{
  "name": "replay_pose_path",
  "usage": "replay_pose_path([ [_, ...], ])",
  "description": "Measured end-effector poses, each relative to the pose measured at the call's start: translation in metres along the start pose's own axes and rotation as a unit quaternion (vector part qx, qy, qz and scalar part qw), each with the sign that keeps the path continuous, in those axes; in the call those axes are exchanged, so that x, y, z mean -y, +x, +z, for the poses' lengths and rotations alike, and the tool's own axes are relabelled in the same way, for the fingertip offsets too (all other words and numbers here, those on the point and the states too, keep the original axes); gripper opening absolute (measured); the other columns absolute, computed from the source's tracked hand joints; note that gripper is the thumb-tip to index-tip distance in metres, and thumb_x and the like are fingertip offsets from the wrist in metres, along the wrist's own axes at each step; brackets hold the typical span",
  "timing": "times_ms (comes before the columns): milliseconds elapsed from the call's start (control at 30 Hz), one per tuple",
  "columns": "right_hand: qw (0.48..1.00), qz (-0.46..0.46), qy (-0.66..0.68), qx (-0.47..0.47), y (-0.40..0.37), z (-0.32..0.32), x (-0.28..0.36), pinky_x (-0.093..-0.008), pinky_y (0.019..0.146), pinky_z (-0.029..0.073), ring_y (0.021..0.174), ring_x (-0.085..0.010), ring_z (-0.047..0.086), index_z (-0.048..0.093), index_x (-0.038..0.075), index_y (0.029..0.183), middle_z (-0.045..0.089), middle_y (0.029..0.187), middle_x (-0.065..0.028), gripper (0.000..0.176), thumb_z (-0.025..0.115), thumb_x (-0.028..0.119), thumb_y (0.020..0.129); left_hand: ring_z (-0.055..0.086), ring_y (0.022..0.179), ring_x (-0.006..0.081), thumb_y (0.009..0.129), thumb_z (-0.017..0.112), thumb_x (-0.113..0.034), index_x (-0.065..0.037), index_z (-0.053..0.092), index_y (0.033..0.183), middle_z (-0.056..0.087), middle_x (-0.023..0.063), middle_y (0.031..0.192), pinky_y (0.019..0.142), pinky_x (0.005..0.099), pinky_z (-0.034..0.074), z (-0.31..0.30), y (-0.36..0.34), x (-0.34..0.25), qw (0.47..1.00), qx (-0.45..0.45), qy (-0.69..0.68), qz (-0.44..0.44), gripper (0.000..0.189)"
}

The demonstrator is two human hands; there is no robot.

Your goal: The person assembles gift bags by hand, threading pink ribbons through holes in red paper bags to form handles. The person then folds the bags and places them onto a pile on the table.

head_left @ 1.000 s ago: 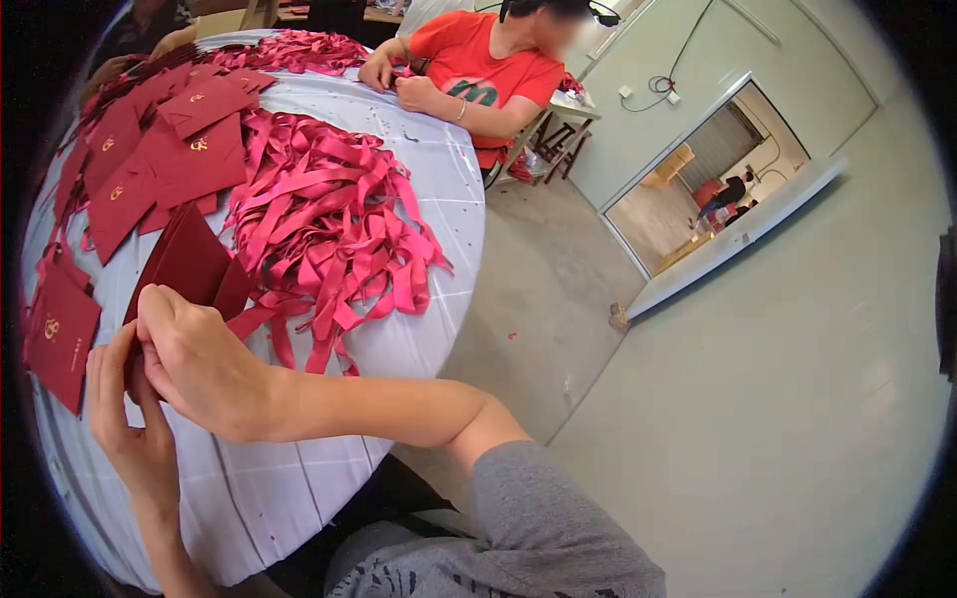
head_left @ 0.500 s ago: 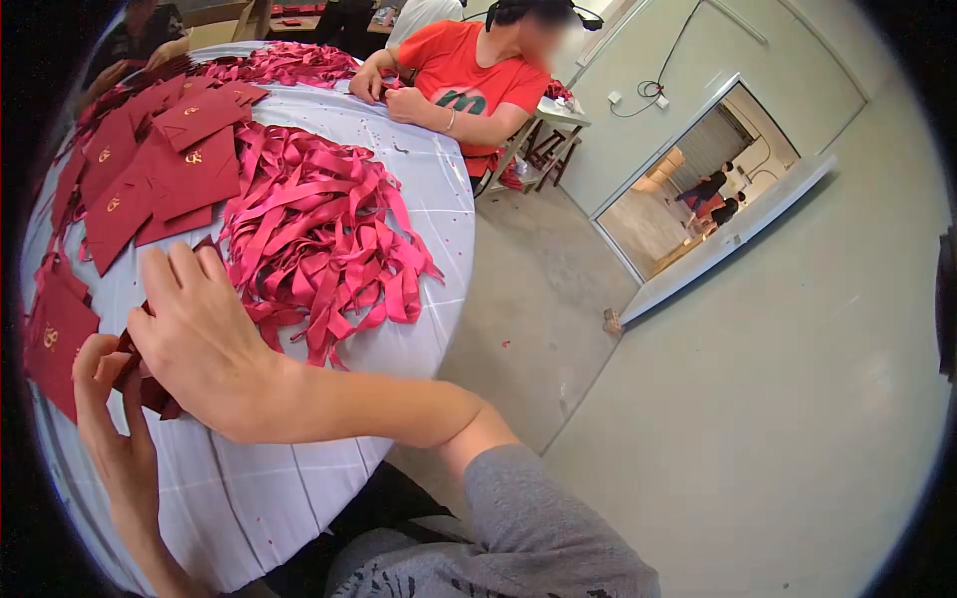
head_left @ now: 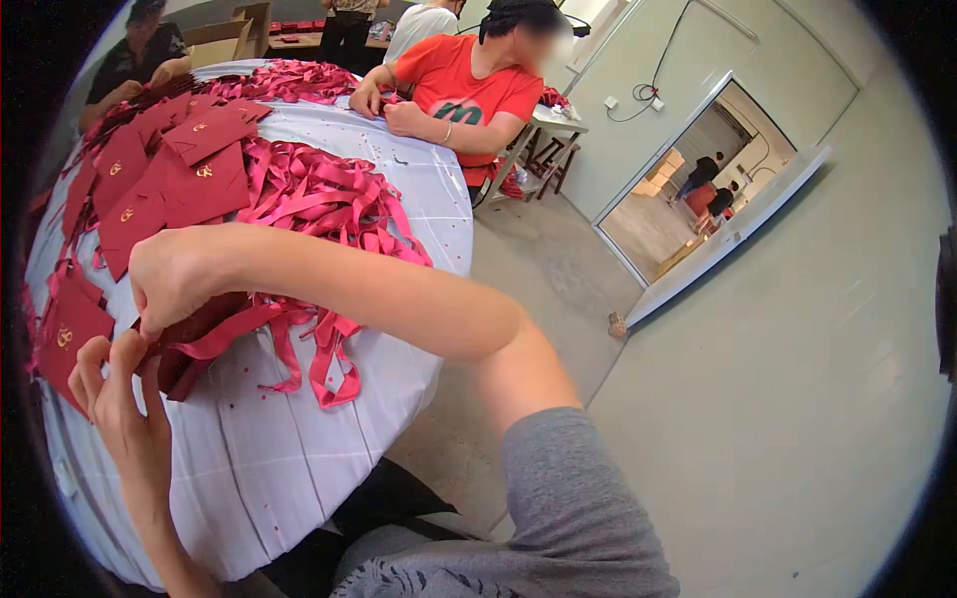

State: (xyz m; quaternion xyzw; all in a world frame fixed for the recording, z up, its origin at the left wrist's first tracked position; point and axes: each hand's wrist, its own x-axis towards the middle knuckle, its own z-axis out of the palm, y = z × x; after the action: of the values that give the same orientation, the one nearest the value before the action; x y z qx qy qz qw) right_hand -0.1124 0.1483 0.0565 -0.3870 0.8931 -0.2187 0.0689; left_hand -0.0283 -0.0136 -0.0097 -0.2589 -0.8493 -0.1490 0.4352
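Observation:
A dark red paper bag (head_left: pixel 184 371) is between my two hands, over the near left part of the table. My left hand (head_left: pixel 125 399) has its fingers bent and pressed to the bag's left edge. Above it, my right hand (head_left: pixel 174 271) reaches across with the wrist bent and the fingers pointing down, closed at the bag's upper edge. What its fingertips pinch is hidden. A pink ribbon (head_left: pixel 234 331) runs from the bag toward the heap of pink ribbons (head_left: pixel 339 199), partly covered by my right forearm.
Flat dark red bags with gold marks (head_left: pixel 204 179) are piled at the left of the round table with a white cloth (head_left: pixel 299 458). A person in a red shirt (head_left: pixel 469 85) works across the table, another person (head_left: pixel 140 60) at the far left. An open doorway (head_left: pixel 698 179) is at right.
My right hand has turned at the wrist and its forearm has risen across the heap. A pink ribbon now trails beside the bag, which shows more. Some ribbons have shifted toward me.

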Motion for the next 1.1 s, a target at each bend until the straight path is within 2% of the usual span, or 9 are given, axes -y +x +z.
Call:
replay_pose_path([
  [200, 0.987, 0.042, -0.143, 0.064, 0.036, 0.004, -0.004, -0.0357, 0.064, 0.049, 0.071, -0.023, 0.064, 0.073, 0.008, 0.081, 0.067, 0.077, -0.0131, 0.031, 0.075, 0.029, 0.059, 0.05, 0.072, 0.0234, 0.076, 0.06, 0.006, -0.003, 0.057, 0.102, 0.057, 0.0097, 0.079, 0.072, 0.0342, 0.037, -0.005, 0.004, -0.004, 0.999, 0.031, -0.04, 0.012, 0.028],
  [333, 0.989, 0.044, -0.126, 0.058, 0.024, 0.004, -0.004, -0.0349, 0.063, 0.05, 0.068, -0.0228, 0.064, 0.073, 0.008, 0.077, 0.067, 0.074, -0.0138, 0.025, 0.073, 0.025, 0.059, 0.052, 0.064, 0.0248, 0.079, 0.059, 0.003, -0.002, 0.057, 0.102, 0.059, 0.0122, 0.08, 0.06, 0.0342, 0.039, 0.001, 0.003, -0.006, 0.991, 0.007, -0.134, -0.002, 0.024],
  [367, 0.997, 0.054, -0.053, 0.006, 0.016, 0.008, -0.006, -0.0344, 0.062, 0.05, 0.067, -0.0232, 0.064, 0.072, 0.007, 0.075, 0.066, 0.071, -0.0139, 0.021, 0.072, 0.022, 0.059, 0.052, 0.064, 0.0248, 0.079, 0.059, 0.003, -0.002, 0.057, 0.102, 0.059, 0.0122, 0.08, 0.06, 0.0342, 0.039, -0.002, 0.003, -0.008, 0.991, 0.006, -0.134, -0.003, 0.024],
  [433, 0.993, 0.065, 0.06, -0.082, 0.004, 0.014, -0.006, -0.0331, 0.06, 0.05, 0.061, -0.0237, 0.064, 0.071, 0.006, 0.068, 0.065, 0.065, -0.0141, 0.013, 0.067, 0.015, 0.06, 0.056, 0.065, 0.0257, 0.081, 0.059, 0.001, -0.001, 0.056, 0.102, 0.062, 0.0145, 0.084, 0.058, 0.0335, 0.043, -0.007, 0.005, -0.014, 0.968, 0.096, -0.191, -0.134, 0.021],
  [567, 0.984, 0.053, 0.09, -0.147, 0.0, 0.021, -0.005, -0.0327, 0.06, 0.051, 0.061, -0.0224, 0.064, 0.07, 0.003, 0.068, 0.064, 0.064, -0.0156, 0.013, 0.068, 0.013, 0.06, 0.056, 0.06, 0.0188, 0.081, 0.061, 0.001, 0.0, 0.057, 0.098, 0.06, 0.0128, 0.078, 0.05, 0.0299, 0.039, 0.012, 0.004, -0.004, 0.974, -0.026, -0.217, -0.054, 0.017],
  [633, 0.953, 0.029, 0.203, -0.223, 0.008, 0.017, -0.007, -0.0318, 0.06, 0.05, 0.061, -0.0197, 0.064, 0.069, -0.001, 0.067, 0.064, 0.063, -0.0159, 0.017, 0.069, 0.014, 0.06, 0.056, 0.059, 0.0186, 0.081, 0.061, 0.001, 0.0, 0.057, 0.095, 0.06, 0.0121, 0.076, 0.049, 0.029, 0.038, 0.008, -0.001, -0.009, 0.974, 0.003, -0.217, -0.061, 0.015],
  [667, 0.954, 0.001, 0.157, -0.255, 0.015, 0.012, -0.009, -0.0308, 0.059, 0.049, 0.059, -0.0169, 0.062, 0.068, -0.002, 0.067, 0.064, 0.063, -0.0143, 0.018, 0.071, 0.015, 0.061, 0.055, 0.059, 0.0183, 0.08, 0.061, 0.002, 0.0, 0.057, 0.093, 0.06, 0.0115, 0.075, 0.048, 0.0281, 0.037, 0.005, -0.002, -0.012, 0.973, 0.032, -0.217, -0.07, 0.013],
  [900, 0.909, -0.04, 0.313, -0.273, 0.027, -0.01, 0.007, -0.0266, 0.05, 0.044, 0.052, -0.0095, 0.054, 0.066, -0.004, 0.063, 0.061, 0.056, -0.0087, 0.011, 0.07, 0.007, 0.063, 0.055, 0.059, 0.017, 0.08, 0.06, 0.003, -0.001, 0.061, 0.098, 0.061, 0.0104, 0.078, 0.048, 0.026, 0.038, 0.004, 0.007, -0.017, 0.979, -0.002, -0.196, -0.057, 0.019],
  [1100, 0.816, -0.093, 0.306, -0.481, 0.067, -0.009, 0.013, -0.0284, 0.048, 0.042, 0.049, -0.0111, 0.052, 0.059, -0.005, 0.056, 0.056, 0.049, -0.0097, 0.011, 0.064, 0.001, 0.064, 0.058, 0.064, 0.0157, 0.078, 0.061, 0.006, -0.002, 0.063, 0.103, 0.064, 0.0097, 0.086, 0.05, 0.0258, 0.04, 0.002, 0.007, -0.014, 0.98, 0.015, -0.196, -0.04, 0.026],
])
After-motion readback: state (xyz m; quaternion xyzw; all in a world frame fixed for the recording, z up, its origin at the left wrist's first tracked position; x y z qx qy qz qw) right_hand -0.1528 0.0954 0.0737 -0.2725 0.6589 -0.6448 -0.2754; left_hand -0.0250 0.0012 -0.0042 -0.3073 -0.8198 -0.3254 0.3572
